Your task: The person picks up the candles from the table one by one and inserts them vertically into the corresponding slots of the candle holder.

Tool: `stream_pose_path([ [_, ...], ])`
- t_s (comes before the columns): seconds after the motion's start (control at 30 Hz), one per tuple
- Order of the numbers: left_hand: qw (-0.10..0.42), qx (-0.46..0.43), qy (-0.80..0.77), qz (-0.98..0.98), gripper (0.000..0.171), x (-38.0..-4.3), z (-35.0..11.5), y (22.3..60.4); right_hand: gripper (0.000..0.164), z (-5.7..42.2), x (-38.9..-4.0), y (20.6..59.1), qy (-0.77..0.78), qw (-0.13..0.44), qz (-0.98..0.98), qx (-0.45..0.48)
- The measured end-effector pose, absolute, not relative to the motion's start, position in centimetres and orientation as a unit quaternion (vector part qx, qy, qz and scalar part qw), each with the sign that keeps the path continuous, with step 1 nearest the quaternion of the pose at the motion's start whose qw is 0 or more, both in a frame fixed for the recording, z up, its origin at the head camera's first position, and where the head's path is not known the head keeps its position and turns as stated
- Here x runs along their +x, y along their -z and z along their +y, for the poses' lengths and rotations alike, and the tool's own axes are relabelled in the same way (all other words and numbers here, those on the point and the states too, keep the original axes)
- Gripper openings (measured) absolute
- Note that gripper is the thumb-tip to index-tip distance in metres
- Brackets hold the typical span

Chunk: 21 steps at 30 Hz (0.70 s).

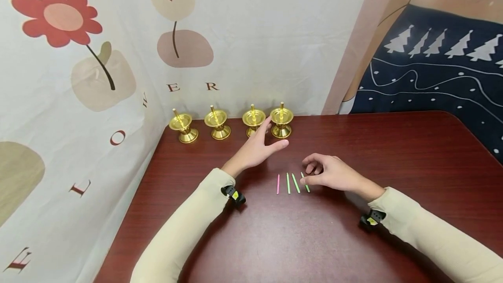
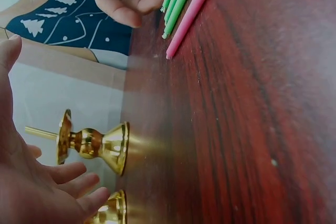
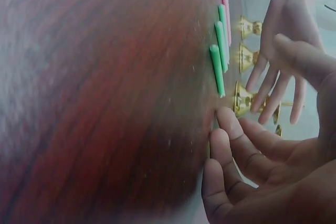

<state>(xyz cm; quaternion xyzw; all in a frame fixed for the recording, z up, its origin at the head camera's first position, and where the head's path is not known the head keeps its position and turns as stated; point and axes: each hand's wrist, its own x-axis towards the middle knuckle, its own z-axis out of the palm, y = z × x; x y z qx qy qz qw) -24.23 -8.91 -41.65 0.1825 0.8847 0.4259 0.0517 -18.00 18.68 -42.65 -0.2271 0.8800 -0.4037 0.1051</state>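
My left hand (image 1: 253,148) is spread open, its thumb and fingertips by the two rightmost brass candle holders (image 1: 281,131). It holds nothing, and in the left wrist view its fingers overlap the lower candle holder (image 2: 113,211). The right hand (image 1: 332,174) hovers with loosely bent fingers at the rightmost green candle, gripping nothing. One pink candle (image 1: 278,184) and three thin green candles (image 1: 295,183) lie side by side on the table. The right wrist view shows the nearest green candle (image 3: 217,69) lying just beyond the right fingertips.
Two more brass candle holders (image 1: 219,131) stand further left in the row, each with an upright tube. A printed cloth (image 1: 275,47) hangs behind the dark red wooden table (image 1: 393,152). Black wrist cameras (image 1: 234,195) sit at both sleeves.
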Motion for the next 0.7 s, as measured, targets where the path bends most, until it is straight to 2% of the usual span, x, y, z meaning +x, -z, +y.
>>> stream_pose_path([
  [0.23, 0.050, 0.168, -0.436, 0.883, 0.111, -25.4, -7.7, 42.2, 0.049, 19.1, -18.2, 44.1, 0.423, 0.069, 0.861, -0.274],
  [0.33, 0.053, 0.160, -0.444, 0.880, 0.114, -25.7, -7.3, 42.4, 0.049, 19.5, -19.1, 45.8, 0.426, 0.054, 0.856, -0.288],
  [0.53, 0.059, 0.152, -0.469, 0.868, 0.115, -26.2, -6.6, 42.7, 0.048, 20.0, -20.3, 48.5, 0.400, 0.046, 0.875, -0.268],
  [0.7, 0.064, 0.141, -0.477, 0.865, 0.119, -26.6, -6.2, 42.9, 0.051, 19.7, -20.0, 48.1, 0.402, 0.049, 0.876, -0.263],
])
